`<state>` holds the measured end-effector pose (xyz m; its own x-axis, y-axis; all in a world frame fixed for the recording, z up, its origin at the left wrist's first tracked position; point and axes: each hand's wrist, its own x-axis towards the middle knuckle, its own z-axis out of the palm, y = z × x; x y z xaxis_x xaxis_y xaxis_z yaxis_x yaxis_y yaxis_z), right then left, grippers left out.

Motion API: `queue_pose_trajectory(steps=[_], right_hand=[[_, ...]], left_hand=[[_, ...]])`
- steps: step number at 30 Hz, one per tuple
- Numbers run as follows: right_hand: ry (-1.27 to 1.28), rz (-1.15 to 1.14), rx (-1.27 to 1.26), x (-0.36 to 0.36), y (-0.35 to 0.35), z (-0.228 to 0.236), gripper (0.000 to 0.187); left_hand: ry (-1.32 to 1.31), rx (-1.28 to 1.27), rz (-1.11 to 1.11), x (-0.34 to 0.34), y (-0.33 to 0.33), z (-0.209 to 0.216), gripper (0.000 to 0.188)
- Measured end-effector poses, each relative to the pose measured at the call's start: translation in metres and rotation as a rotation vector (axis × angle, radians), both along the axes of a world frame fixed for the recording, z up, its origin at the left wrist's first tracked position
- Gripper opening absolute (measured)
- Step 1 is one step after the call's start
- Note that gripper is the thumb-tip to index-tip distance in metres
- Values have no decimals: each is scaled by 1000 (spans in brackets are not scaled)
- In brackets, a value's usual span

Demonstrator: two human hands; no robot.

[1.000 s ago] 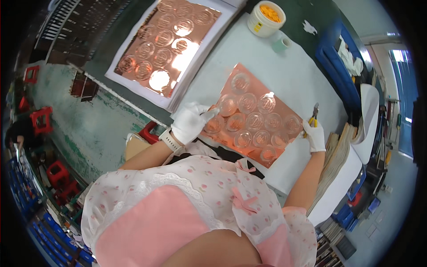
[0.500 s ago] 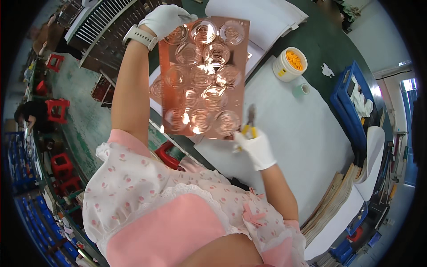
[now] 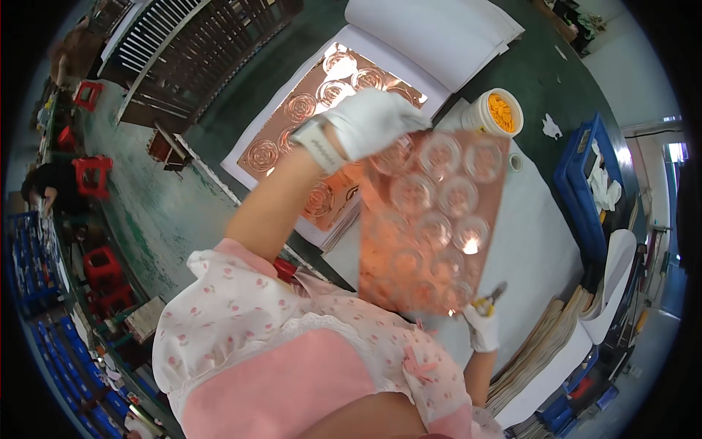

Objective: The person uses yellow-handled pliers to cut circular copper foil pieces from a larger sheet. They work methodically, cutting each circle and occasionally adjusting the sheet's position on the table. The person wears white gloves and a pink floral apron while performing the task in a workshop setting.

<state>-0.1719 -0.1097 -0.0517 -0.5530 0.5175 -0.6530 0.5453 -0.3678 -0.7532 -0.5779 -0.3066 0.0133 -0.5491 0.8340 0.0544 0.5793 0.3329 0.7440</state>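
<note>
A copper-coloured sheet with rows of pressed round ring patterns hangs tilted in front of me, blurred by motion. My white-gloved left hand is closed on its upper left edge. At the lower right corner, my gloved right hand grips yellow-handled pliers, their dark jaws pointing up and away. Its fingers also touch or lie close to that corner; I cannot tell which. A second patterned copper sheet lies on white paper to the left, partly hidden by my left arm and the held sheet.
Large white sheets curl at the back. A white tub of orange pieces and a pale green roll stand beyond the held sheet. A blue tray with white gloves sits right, near a stack of brownish paper. A slatted rack stands far left.
The held sheet has swung right and toward me, uncovering the sheet on the paper. Both hands moved right and nearer with it, the pliers still in my right hand.
</note>
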Motion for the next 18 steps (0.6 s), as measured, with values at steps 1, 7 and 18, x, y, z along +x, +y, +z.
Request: queue_pose_trajectory(steps=[1, 7, 18], right_hand=[[20, -40, 6, 18, 9, 0, 12], [108, -280, -135, 92, 9, -33, 15], [155, -305, -244, 78, 9, -33, 14]], left_hand=[[-56, -29, 207, 14, 16, -5, 28], [471, -82, 520, -11, 107, -32, 25], [479, -151, 439, -88, 179, -10, 42]])
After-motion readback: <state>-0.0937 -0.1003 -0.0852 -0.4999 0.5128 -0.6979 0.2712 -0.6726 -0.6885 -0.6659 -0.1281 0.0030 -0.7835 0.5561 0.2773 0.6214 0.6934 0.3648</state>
